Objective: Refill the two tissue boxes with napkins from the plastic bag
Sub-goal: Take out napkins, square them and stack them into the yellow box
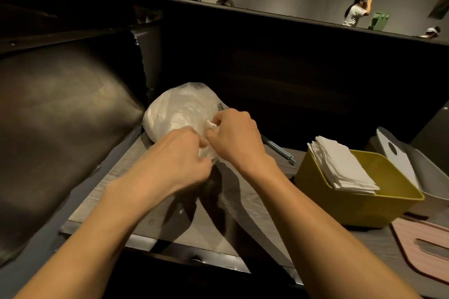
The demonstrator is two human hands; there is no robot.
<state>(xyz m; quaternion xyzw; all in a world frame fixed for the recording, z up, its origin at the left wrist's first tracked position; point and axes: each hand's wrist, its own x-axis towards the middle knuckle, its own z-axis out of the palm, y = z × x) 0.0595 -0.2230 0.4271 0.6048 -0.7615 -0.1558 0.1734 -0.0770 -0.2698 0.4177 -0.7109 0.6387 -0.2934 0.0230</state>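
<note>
At the far left a dark padded seat (60, 114) rises beside the wooden table (150, 204). On the table's far left corner lies the plastic bag (175, 109), white and bulging, its neck turned toward the person. The left hand (179, 155) has its fingers curled into the crumpled plastic at the neck, and the right hand (233, 136) pinches the bag's mouth just beside it, a small white twist showing between its fingers; both hands grip the bag, so the step in hand looks like working the mouth open or loosening a knot. Further right stands the yellow tissue box (349, 204), open-topped, with a stack of napkins (340, 162) already leaning in it, and behind that a grey tissue box (435, 177) with a white lid (398, 153) propped in it. A pink lid (422, 247) lies flat at the right edge. The next move likely calls for spreading the opening wide enough to draw out a bundle without tearing the film.
</note>
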